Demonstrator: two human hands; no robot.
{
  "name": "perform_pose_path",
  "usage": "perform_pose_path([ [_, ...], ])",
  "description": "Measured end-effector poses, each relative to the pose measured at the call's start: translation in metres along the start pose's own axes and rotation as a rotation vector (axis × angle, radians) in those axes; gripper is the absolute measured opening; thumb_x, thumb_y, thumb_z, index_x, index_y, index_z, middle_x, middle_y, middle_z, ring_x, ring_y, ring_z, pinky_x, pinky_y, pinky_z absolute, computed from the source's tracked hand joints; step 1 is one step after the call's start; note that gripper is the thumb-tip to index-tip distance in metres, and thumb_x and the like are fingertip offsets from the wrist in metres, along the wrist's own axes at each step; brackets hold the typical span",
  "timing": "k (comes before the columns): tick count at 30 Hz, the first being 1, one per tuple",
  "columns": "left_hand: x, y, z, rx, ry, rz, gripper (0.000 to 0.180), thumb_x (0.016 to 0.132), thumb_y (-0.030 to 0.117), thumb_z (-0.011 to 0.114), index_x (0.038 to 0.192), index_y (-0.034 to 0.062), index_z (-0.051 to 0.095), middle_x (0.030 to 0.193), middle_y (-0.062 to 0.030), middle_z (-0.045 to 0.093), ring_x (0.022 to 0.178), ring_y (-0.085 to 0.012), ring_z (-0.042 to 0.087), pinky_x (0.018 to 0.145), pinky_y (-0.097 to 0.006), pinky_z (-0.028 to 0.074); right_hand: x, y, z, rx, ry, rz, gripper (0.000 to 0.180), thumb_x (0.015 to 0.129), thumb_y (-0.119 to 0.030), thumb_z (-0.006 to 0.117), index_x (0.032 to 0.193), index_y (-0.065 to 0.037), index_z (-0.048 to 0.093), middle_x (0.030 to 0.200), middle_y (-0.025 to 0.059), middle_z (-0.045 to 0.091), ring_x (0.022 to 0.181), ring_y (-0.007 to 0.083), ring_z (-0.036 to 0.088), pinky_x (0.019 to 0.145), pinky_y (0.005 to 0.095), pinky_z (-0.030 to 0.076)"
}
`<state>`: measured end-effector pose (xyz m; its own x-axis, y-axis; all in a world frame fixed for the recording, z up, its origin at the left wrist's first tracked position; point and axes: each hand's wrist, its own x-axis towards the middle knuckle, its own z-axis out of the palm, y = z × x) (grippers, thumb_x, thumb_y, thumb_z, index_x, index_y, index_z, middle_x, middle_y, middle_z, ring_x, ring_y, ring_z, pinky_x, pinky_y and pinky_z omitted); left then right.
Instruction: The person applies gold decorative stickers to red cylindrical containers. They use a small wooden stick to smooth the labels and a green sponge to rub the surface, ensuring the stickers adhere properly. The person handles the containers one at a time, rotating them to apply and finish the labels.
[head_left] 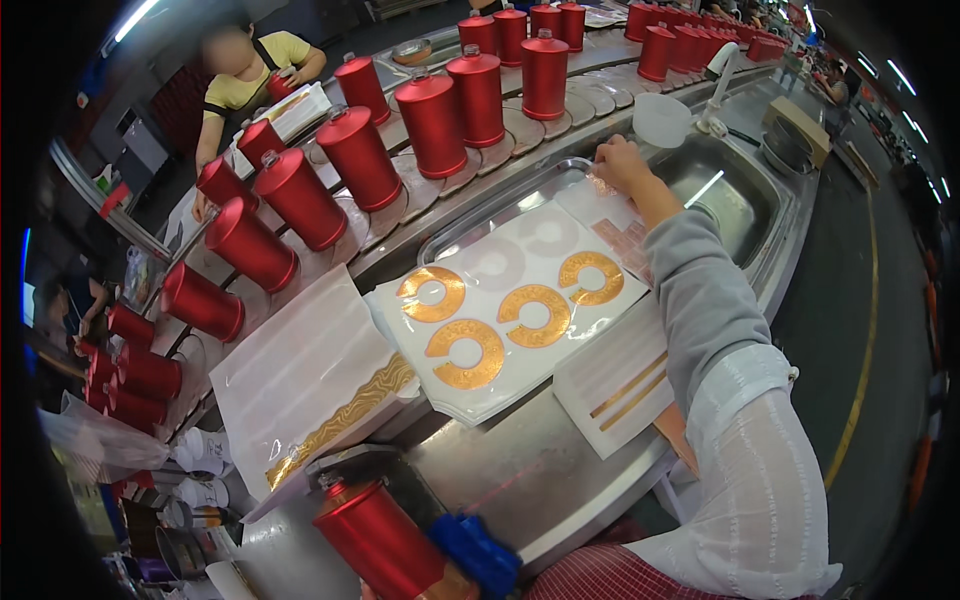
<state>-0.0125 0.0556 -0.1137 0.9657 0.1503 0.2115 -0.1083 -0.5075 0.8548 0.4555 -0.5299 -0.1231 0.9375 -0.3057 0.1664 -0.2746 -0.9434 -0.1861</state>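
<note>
My right hand (625, 168) reaches to the far edge of the counter, its fingers closed on the corner of a thin sheet with copper-coloured decals (622, 240). Nearer lies a stack of white sheets with gold C-shaped decals (535, 317). In the foreground a red metallic bottle (385, 540) with a clear neck leans in view, a blue cloth (475, 550) against its side. Only a sliver of my left hand (368, 592) shows beside the bottle at the lower edge; its fingers are hidden.
Left of the stack is a sheet with a wavy gold strip (340, 420); right, one with narrow gold bars (630, 390). Red bottles (360, 157) line the conveyor beyond. A sink (735, 190), faucet (716, 90) and white tub (661, 120) stand far right. A co-worker (255, 75) sits opposite.
</note>
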Motion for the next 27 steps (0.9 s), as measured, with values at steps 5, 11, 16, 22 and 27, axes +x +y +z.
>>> perform_pose_path([
  [5,0.015,0.003,0.003,0.103,-0.015,0.049,0.105,0.074,0.035,0.083,0.149,0.0098,0.014,0.143,-0.0211,0.034,0.124,-0.0356,0.045,0.104,-0.05,0.041,-0.001,-0.007,0.02,-0.04,0.261,-0.29,0.017,0.079,-0.029,0.072,0.09,-0.017,0.071,0.119,0.006,0.056,0.114,0.031,0.051,0.091,0.0415,0.049],
  [11,0.028,-0.033,-0.004,0.085,0.013,0.065,0.094,0.083,0.05,0.07,0.149,0.0088,0.017,0.143,-0.0225,0.035,0.125,-0.0362,0.046,0.103,-0.05,0.041,0.004,-0.038,0.029,0.054,0.3,-0.446,0.017,0.077,-0.029,0.073,0.086,-0.015,0.071,0.115,0.0089,0.058,0.113,0.0313,0.052,0.088,0.0451,0.049],
  [16,0.045,-0.073,-0.025,-0.124,0.043,0.03,0.07,0.09,0.03,0.066,0.143,0.0036,0.028,0.138,-0.022,0.043,0.118,-0.0357,0.052,0.098,-0.047,0.046,-0.015,-0.135,0.057,0.13,-0.015,-0.505,0.019,0.078,-0.027,0.072,0.091,-0.013,0.07,0.114,0.0154,0.058,0.11,0.0389,0.051,0.09,0.0483,0.046],
  [22,0.061,-0.059,-0.048,0.156,-0.129,0.206,0.107,0.071,0.031,0.085,0.145,-0.0052,0.017,0.135,-0.0218,0.044,0.121,-0.0328,0.051,0.103,-0.043,0.041,-0.058,-0.159,0.045,-0.042,0.133,-0.504,0.016,0.078,-0.018,0.066,0.09,-0.007,0.068,0.12,0.0159,0.053,0.112,0.038,0.05,0.092,0.0474,0.047],
  [27,0.071,-0.057,-0.058,-0.1,-0.183,0.049,0.115,0.065,0.044,0.088,0.142,-0.0122,0.024,0.129,-0.0266,0.053,0.113,-0.0373,0.06,0.095,-0.041,0.048,-0.133,-0.268,-0.032,0.249,-0.002,-0.901,0.01,0.074,-0.007,0.069,0.083,-0.006,0.064,0.112,0.0132,0.056,0.108,0.0341,0.052,0.089,0.0415,0.047],
])
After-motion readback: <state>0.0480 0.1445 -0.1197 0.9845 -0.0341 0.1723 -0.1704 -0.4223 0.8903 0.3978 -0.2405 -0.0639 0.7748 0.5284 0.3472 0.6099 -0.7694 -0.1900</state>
